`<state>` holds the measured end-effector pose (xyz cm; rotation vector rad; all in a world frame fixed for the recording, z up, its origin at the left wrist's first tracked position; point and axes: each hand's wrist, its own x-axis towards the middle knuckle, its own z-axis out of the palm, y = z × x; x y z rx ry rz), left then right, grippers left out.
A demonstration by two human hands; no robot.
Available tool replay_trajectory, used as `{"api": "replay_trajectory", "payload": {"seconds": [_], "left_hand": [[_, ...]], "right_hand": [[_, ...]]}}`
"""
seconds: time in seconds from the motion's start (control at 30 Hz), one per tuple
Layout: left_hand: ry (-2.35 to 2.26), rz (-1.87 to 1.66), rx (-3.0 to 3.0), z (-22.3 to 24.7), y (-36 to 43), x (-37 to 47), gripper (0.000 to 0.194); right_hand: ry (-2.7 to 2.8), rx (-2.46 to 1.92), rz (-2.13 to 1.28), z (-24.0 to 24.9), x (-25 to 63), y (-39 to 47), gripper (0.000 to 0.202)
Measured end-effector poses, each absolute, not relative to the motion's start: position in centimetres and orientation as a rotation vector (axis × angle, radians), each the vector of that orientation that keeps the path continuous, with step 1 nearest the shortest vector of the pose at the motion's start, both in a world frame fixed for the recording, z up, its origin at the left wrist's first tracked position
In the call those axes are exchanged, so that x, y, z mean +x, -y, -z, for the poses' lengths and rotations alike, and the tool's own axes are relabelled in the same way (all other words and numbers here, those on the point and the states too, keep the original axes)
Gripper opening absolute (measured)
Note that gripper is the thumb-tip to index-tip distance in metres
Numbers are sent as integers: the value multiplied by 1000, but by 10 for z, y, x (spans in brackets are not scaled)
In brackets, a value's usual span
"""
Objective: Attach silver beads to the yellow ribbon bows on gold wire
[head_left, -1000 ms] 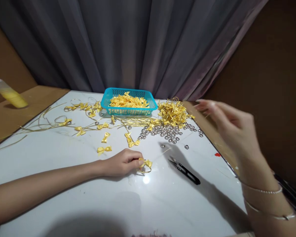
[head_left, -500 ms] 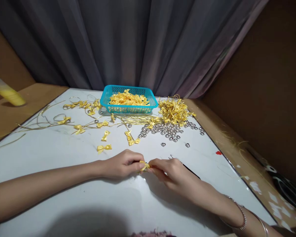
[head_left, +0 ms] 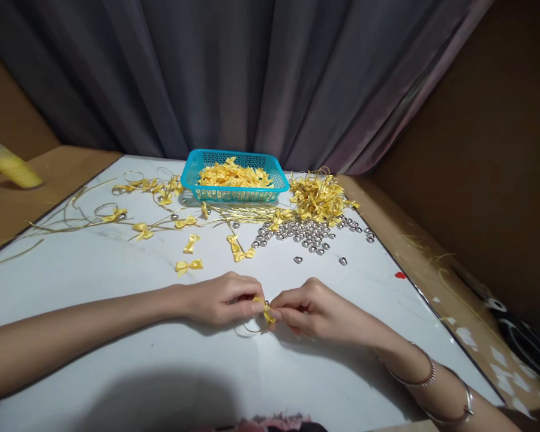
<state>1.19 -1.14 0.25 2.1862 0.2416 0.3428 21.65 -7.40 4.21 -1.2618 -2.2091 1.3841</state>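
Observation:
Between my two hands is a yellow ribbon bow (head_left: 268, 313) with a small silver piece at its middle and a thin gold cord looping below it. My left hand (head_left: 234, 300) pinches the bow's left side between thumb and fingers. On the other side, my right hand (head_left: 303, 309) pinches its right end, wearing silver bracelets at the wrist. Loose yellow bows (head_left: 189, 266) lie on the white tabletop beyond my left hand. Silver rings (head_left: 312, 234) are heaped beyond my right hand.
A blue basket (head_left: 234, 195) full of yellow bows stands at the back. Beside it is a pile of corded bows (head_left: 319, 198). Gold cords (head_left: 72, 225) spread to the left. Black-handled scissors (head_left: 522, 342) lie at the right, near paper scraps. A yellow-filled container (head_left: 11, 165) stands far left.
The bow has turned and tilted between my fingers, and a cord loop now shows below it. My right hand has shifted slightly left; the dark pointed tool behind it is no longer visible.

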Motion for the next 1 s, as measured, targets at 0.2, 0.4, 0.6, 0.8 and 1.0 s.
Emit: {"api": "replay_trajectory", "payload": {"seconds": [0.2, 0.4, 0.6, 0.8, 1.0], "left_hand": [[-268, -282, 2152, -4, 11, 12, 19], [-86, -236, 2282, -10, 13, 13, 12], [-253, -153, 2191, -8, 9, 12, 28], [-318, -179, 2205, -7, 13, 13, 28], [-184, -163, 2202, -8, 16, 13, 19]], "right_hand": [[2129, -1189, -1556, -38, 221, 71, 26], [1903, -1063, -2012, -27, 221, 64, 25], [1954, -1125, -1814, -27, 225, 65, 27], [2036, -1115, -1700, -28, 224, 67, 29], [2031, -1026, -1822, -26, 222, 66, 26]]}}
